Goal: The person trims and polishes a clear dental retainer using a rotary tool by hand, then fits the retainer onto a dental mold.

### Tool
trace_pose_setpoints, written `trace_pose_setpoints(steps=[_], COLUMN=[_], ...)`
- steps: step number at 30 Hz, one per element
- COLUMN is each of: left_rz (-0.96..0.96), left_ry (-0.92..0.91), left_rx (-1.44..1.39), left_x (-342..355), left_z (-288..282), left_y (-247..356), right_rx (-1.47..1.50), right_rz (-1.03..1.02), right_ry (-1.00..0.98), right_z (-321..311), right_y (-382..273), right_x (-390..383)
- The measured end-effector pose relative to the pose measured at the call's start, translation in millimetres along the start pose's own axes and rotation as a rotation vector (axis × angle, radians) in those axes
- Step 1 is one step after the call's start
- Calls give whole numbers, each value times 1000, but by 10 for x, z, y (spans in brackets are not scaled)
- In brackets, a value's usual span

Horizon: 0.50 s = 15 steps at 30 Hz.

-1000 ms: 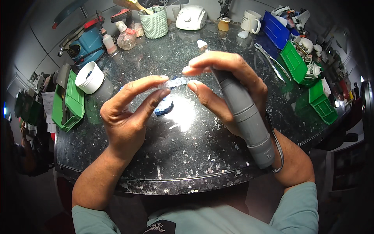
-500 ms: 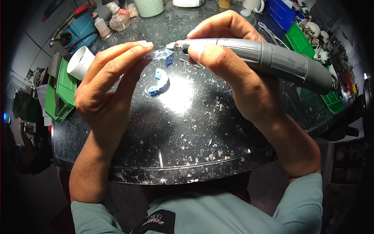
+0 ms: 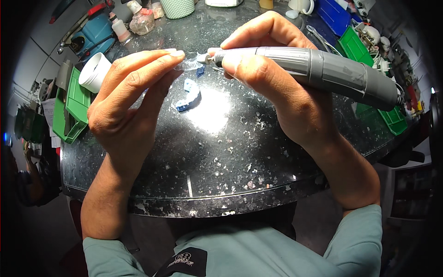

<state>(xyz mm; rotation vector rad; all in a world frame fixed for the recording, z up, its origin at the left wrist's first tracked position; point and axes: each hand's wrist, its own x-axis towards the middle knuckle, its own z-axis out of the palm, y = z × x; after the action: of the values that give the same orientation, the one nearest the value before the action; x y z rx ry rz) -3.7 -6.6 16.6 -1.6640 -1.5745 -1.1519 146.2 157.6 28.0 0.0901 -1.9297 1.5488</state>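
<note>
My left hand pinches a clear plastic dental tray between fingertips and thumb. My right hand grips a grey rotary handpiece, lying almost horizontal, pointing left; its small tip meets or is very close to the tray's right end. Below them a blue horseshoe-shaped dental model rests on the dark speckled worktop, beside a bright patch of light. Another blue piece shows just behind the tray, partly hidden.
A white tub and green bins stand at the left. Bottles, a mesh cup and a white mug line the back. Blue and green bins with assorted items and cables are at the right.
The handpiece has swung from slanting upright to nearly horizontal, its tip now at the tray. Both hands moved slightly farther from my body with the view shift, then stayed almost still.
</note>
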Motion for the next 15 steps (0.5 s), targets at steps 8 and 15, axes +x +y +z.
trace_pose_setpoints(steps=[8, 15], left_rz=[-85, -198], left_ry=[-14, -39], left_rx=[-12, -166], left_x=[-8, -91], left_z=[-9, 5], left_y=[41, 21], right_rx=[27, 7], right_rz=[-29, -56], right_ry=[-14, -15], right_z=[-8, -39], right_y=[21, 24], right_x=[9, 23])
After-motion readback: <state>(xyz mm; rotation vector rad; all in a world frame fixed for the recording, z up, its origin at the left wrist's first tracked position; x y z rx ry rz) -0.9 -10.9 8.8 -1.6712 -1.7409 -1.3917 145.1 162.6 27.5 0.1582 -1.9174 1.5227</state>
